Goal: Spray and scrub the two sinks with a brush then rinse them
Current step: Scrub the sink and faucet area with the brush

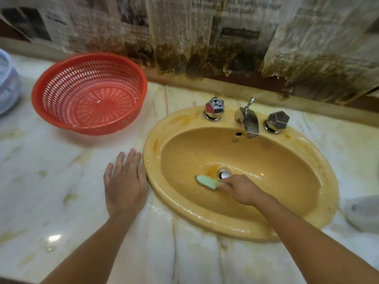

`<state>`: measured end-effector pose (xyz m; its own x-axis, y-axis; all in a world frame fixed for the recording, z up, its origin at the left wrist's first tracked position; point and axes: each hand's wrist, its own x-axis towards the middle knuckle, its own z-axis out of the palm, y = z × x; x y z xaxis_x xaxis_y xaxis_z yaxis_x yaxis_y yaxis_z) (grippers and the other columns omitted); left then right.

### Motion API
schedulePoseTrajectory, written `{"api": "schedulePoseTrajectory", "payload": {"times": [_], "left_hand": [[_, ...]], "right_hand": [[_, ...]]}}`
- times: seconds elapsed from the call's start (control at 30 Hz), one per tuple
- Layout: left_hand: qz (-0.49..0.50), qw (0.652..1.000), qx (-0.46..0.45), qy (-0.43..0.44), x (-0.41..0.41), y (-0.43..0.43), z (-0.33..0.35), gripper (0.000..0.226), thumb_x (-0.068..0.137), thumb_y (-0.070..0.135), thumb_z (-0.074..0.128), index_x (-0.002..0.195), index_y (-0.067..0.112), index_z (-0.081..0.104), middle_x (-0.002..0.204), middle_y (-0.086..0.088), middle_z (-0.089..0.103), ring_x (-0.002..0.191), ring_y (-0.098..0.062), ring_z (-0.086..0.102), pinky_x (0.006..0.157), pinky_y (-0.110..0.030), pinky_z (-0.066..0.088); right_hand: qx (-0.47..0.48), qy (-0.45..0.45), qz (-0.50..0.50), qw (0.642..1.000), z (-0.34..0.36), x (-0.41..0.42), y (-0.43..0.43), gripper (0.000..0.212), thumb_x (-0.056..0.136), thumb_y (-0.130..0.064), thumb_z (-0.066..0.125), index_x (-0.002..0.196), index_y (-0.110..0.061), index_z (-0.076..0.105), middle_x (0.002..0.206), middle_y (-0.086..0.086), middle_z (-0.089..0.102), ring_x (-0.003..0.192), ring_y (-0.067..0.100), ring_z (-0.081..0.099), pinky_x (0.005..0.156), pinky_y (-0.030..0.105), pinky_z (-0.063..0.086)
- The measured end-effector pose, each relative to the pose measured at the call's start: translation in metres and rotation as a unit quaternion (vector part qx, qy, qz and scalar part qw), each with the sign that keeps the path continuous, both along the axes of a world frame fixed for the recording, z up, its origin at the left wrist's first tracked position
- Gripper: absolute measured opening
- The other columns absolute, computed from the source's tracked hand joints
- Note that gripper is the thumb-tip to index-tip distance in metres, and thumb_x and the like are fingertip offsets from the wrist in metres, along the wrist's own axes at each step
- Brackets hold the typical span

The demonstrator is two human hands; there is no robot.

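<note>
One sink point(242, 220); right hand point(244, 189) fingers grip one brush point(207, 181); left hand point(125, 181) spread.

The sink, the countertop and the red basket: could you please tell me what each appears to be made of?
The sink looks like glazed ceramic: smooth, glossy yellow with wet highlights. The countertop appears to be polished marble or similar stone: pale, veined, reflecting light. The red basket looks like moulded plastic, with uniform colour and regular perforations.

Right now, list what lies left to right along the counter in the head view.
Red basket → left hand flat on the counter → green brush → right hand gripping it in the sink → right tap handle.
</note>
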<state>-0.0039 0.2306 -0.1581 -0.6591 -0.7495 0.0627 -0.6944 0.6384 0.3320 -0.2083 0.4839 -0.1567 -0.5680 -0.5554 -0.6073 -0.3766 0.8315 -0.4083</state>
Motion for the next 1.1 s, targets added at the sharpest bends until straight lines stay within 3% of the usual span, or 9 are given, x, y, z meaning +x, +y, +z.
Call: {"api": "schedulePoseTrajectory", "payload": {"times": [0.07,0.33,0.4,0.53,0.63,0.77,0.87,1.0,1.1], "left_hand": [[-0.001,1.000,-0.003,-0.001,0.000,0.000,0.000,0.058,0.105,0.043,0.016,0.148,0.026,0.050,0.159,0.010,0.042,0.152,-0.013,0.025,0.124,-0.042,0.015],[-0.002,1.000,-0.007,-0.003,-0.001,0.000,0.000,0.058,0.104,0.043,0.016,0.148,0.026,0.051,0.159,0.010,0.042,0.152,-0.013,0.026,0.124,-0.041,0.015],[-0.002,1.000,-0.006,-0.002,0.000,0.000,0.000,0.058,0.105,0.043,0.016,0.148,0.026,0.051,0.159,0.009,0.042,0.152,-0.013,0.026,0.124,-0.042,0.015],[0.000,1.000,-0.006,0.003,-0.001,0.000,0.001,0.057,0.104,0.043,0.017,0.147,0.026,0.052,0.158,0.009,0.043,0.152,-0.013,0.027,0.124,-0.042,0.016],[0.001,1.000,-0.005,0.007,-0.001,0.001,0.003,0.056,0.104,0.041,0.019,0.145,0.025,0.053,0.157,0.008,0.045,0.151,-0.014,0.028,0.123,-0.042,0.017],[0.004,1.000,0.006,0.003,-0.003,0.001,0.004,0.052,0.106,0.040,0.021,0.146,0.027,0.052,0.158,0.010,0.044,0.152,-0.013,0.027,0.124,-0.041,0.016],[0.005,1.000,0.010,-0.004,-0.003,0.000,0.003,0.045,0.109,0.035,0.028,0.146,0.027,0.051,0.158,0.011,0.043,0.152,-0.012,0.025,0.124,-0.041,0.016],[0.008,1.000,0.013,-0.007,-0.002,-0.001,0.003,0.044,0.109,0.035,0.030,0.146,0.027,0.051,0.158,0.011,0.042,0.152,-0.012,0.025,0.124,-0.040,0.015],[0.011,1.000,0.012,-0.007,-0.003,-0.001,0.003,0.044,0.109,0.035,0.030,0.147,0.028,0.051,0.159,0.012,0.041,0.153,-0.011,0.024,0.125,-0.040,0.014]], "right_hand": [[0.005,-0.135,-0.039,0.990,0.007,-0.001,0.001,0.027,0.102,-0.034,0.057,0.099,-0.011,0.072,0.073,-0.001,0.056,0.059,0.015,0.047,0.055,0.027,0.039],[0.031,-0.205,-0.085,0.975,0.021,-0.004,-0.003,0.043,0.100,-0.022,0.055,0.059,-0.028,0.067,0.068,0.000,0.049,0.049,0.015,0.037,0.050,0.025,0.031],[0.038,-0.150,-0.095,0.983,0.021,-0.006,-0.007,0.038,0.098,-0.019,0.053,0.063,-0.025,0.066,0.072,0.001,0.048,0.052,0.015,0.036,0.051,0.026,0.030],[0.034,-0.299,-0.128,0.945,0.026,-0.001,-0.017,0.027,0.102,-0.027,0.054,0.079,-0.025,0.068,0.070,0.000,0.042,0.050,0.015,0.031,0.049,0.023,0.027],[0.042,-0.161,-0.125,0.978,0.020,-0.005,-0.024,0.022,0.098,-0.022,0.050,0.081,-0.012,0.058,0.073,0.003,0.043,0.058,0.020,0.038,0.048,0.026,0.028],[0.035,-0.346,-0.122,0.930,0.031,-0.008,-0.030,0.018,0.103,-0.021,0.055,0.093,-0.020,0.071,0.066,0.000,0.042,0.048,0.013,0.031,0.047,0.024,0.026],[0.064,-0.218,-0.063,0.972,0.024,-0.018,-0.034,0.023,0.102,-0.022,0.053,0.087,-0.016,0.069,0.072,0.005,0.044,0.045,0.013,0.032,0.045,0.024,0.027],[0.050,-0.355,-0.104,0.928,0.018,-0.016,-0.038,0.015,0.101,-0.028,0.060,0.102,-0.018,0.071,0.066,0.001,0.044,0.047,0.013,0.033,0.045,0.023,0.028],[0.043,-0.214,-0.068,0.973,0.012,-0.022,-0.037,0.021,0.100,-0.022,0.058,0.110,-0.011,0.073,0.072,0.003,0.050,0.049,0.012,0.037,0.042,0.022,0.031]]}}
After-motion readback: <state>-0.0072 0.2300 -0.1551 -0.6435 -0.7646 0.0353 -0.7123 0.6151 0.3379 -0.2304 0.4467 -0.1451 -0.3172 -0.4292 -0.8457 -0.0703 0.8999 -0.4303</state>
